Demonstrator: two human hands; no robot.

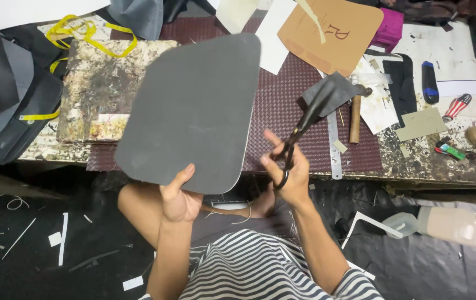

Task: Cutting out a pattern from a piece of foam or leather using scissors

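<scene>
Left hand [178, 199] pinches the grey sheet [193, 111] by its bottom edge; looks stiff but light. Right hand [289, 175] grips black scissors [299, 133].

Craft w/shop, cluttered bench [427, 161], hammer [355, 114], measuring tape [82, 30], paper patterns [329, 30], floor scraps [63, 239]

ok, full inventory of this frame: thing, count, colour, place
grey sheet: 1, dark grey, held up at centre
scissors: 1, black, right of the sheet
hammer: 1, wooden handle, on the bench
steel ruler: 1, silver, on the maroon mat
tape measure: 1, yellow, top left
card pattern: 1, tan, top centre
plastic bottle: 1, translucent, floor at right
left hand: grips the sheet's lower edge
right hand: fingers in the scissors' handles
</scene>
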